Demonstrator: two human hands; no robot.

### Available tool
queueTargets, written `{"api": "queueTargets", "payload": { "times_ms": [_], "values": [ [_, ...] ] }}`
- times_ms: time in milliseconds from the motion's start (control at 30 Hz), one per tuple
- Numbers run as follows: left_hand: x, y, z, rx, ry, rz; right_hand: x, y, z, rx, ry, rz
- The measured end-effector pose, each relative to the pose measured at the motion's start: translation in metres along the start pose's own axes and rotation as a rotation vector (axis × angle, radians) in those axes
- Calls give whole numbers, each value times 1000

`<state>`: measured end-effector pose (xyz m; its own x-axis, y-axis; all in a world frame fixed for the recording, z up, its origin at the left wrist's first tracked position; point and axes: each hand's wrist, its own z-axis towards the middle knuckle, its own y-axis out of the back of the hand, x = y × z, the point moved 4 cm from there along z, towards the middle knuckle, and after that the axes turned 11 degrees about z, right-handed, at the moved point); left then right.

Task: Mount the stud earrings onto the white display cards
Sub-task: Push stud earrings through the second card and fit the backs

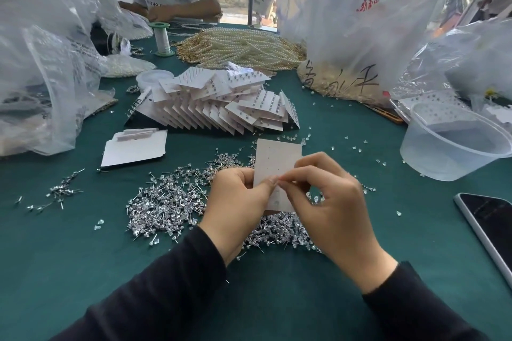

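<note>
Left hand (238,202) gripped the white card (278,160) by its lower left edge, long axis pointing away above the stud pile (166,202), while the right hand (329,196) pinched its middle, any stud indiscernible.

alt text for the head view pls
The left hand grips a white display card while the right hand pinches at its face, above a pile of loose stud earrings on a green table. Behind lie filled cards, pearl strands and plastic bags.

white card (278,159) upright, studs (169,199) heaped beneath
</note>
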<state>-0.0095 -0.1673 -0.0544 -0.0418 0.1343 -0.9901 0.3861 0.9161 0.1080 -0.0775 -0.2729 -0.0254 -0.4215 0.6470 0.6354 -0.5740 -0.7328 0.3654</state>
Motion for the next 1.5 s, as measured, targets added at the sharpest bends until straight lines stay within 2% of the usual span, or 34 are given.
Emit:
{"api": "queueTargets", "payload": {
  "times_ms": [767, 1133, 1500],
  "values": [
    [-1, 1, -3, -80, -74, 165, -13, -9, -4, 0, -162, 73],
    [-3, 0, -3, -66, -72, 111, -6, -9, -5, -45, -37, -42],
    [-3, 0, -2, -77, -117, 137, -3, -9, -6, -43, -20, -87]
  ]
}}
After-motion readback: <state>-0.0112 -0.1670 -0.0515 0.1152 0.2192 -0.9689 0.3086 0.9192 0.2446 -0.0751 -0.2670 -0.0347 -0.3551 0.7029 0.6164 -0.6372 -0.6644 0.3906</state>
